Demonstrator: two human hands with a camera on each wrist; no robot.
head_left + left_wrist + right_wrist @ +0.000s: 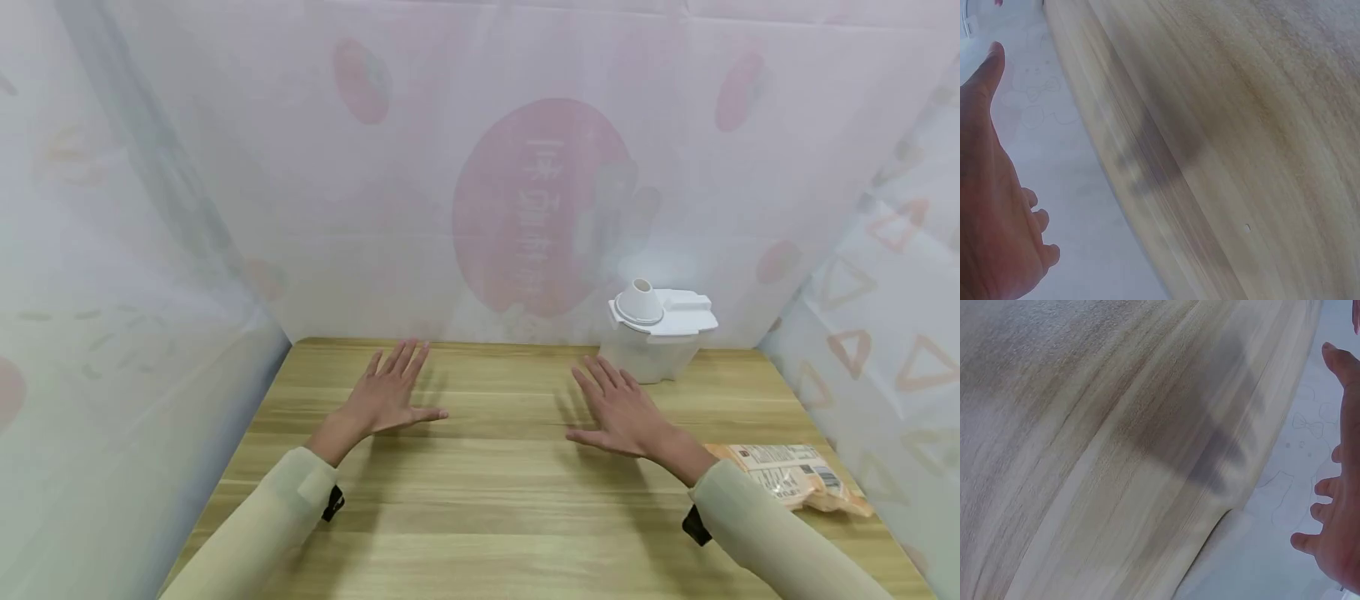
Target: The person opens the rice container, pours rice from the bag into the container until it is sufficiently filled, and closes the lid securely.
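container (660,333) behind right hand (622,411) — packet (795,483) right

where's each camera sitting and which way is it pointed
Head: worn on the head, looking forward and down at the wooden table; shows left hand, right hand, both sleeves, a white container, a packet.
Left wrist: on the left wrist, looking past the left hand along the table.
Right wrist: on the right wrist, looking past the right hand over the table.
Shared: all views show the table; each wrist view shares its open hand with the head view.
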